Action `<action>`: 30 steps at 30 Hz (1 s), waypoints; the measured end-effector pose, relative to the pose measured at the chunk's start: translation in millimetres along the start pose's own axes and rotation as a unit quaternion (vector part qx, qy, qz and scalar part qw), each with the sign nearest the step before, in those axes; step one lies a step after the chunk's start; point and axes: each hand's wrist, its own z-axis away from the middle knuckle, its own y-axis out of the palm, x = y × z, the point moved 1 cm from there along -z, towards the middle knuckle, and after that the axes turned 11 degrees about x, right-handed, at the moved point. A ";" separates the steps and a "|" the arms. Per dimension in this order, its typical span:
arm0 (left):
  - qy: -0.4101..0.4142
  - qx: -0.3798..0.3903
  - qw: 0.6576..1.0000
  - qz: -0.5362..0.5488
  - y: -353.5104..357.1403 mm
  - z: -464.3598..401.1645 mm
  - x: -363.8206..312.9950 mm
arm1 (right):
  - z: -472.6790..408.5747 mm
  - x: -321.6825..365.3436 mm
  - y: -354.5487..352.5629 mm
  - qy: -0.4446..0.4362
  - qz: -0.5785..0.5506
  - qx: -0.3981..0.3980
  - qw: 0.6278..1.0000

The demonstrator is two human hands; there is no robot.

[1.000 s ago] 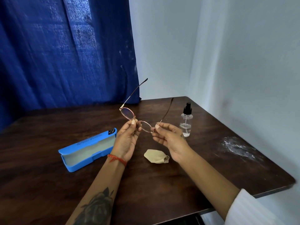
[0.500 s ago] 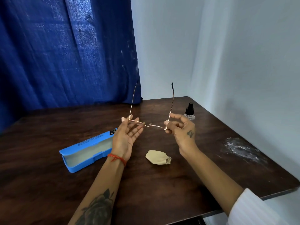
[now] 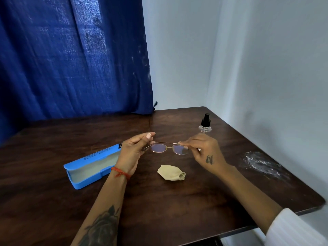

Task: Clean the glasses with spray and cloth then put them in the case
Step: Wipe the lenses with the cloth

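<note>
Thin metal-framed glasses (image 3: pixel 167 148) hang just above the dark wooden table (image 3: pixel 177 201), lenses facing me. My left hand (image 3: pixel 133 150) pinches the left end of the frame, and one temple arm sticks up behind it. My right hand (image 3: pixel 204 151) pinches the right end. An open blue case (image 3: pixel 92 166) lies to the left of my left wrist. A crumpled beige cloth (image 3: pixel 171 172) lies below the glasses. A clear spray bottle (image 3: pixel 205 124) with a black nozzle stands behind my right hand, its lower part hidden.
A blue curtain (image 3: pixel 71 55) hangs behind the table, with white walls at the back right. A whitish smear (image 3: pixel 262 165) marks the table near its right edge. The table's front edge runs under my right sleeve (image 3: pixel 292 229).
The glasses have turned from lying flat with both temples upright to lenses facing me, lower over the table. Both hands kept their grip on the frame ends and dropped a little.
</note>
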 end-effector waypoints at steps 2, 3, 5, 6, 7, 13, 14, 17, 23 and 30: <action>-0.007 0.017 0.997 -0.079 0.9 2.1 0.0 | 1.3 -2.3 -0.7 -0.011 0.024 0.016 1.000; -0.004 0.022 0.992 -0.122 2.1 2.8 0.2 | 0.8 -2.8 -1.2 -0.015 0.031 0.021 0.999; 0.012 0.026 0.978 -0.207 4.0 3.2 1.1 | -1.3 -3.0 -2.7 -0.015 0.033 0.028 0.999; 0.020 0.026 0.968 -0.247 4.4 3.2 1.3 | -2.6 -2.9 -3.6 -0.012 0.031 0.034 0.999; 0.028 0.024 0.959 -0.282 4.6 3.1 1.1 | -4.1 -3.1 -4.1 -0.005 0.032 0.043 0.999; 0.160 -0.021 0.850 -0.502 9.6 5.9 -3.5 | -19.2 0.2 -10.5 0.064 -0.053 0.140 0.987; 0.186 -0.027 0.823 -0.536 10.0 7.1 -4.3 | -20.5 0.3 -12.1 0.069 -0.083 0.166 0.980; 0.239 -0.039 0.767 -0.593 9.5 10.7 -5.5 | -17.6 -4.8 -21.2 0.136 -0.228 0.264 0.927; 0.291 -0.048 0.696 -0.654 16.1 13.6 -3.4 | -10.5 -8.4 -9.2 0.162 -0.200 0.172 0.951; 0.252 -0.029 0.683 -0.685 15.9 12.9 4.9 | -6.8 -2.8 18.0 -0.011 0.092 0.062 0.994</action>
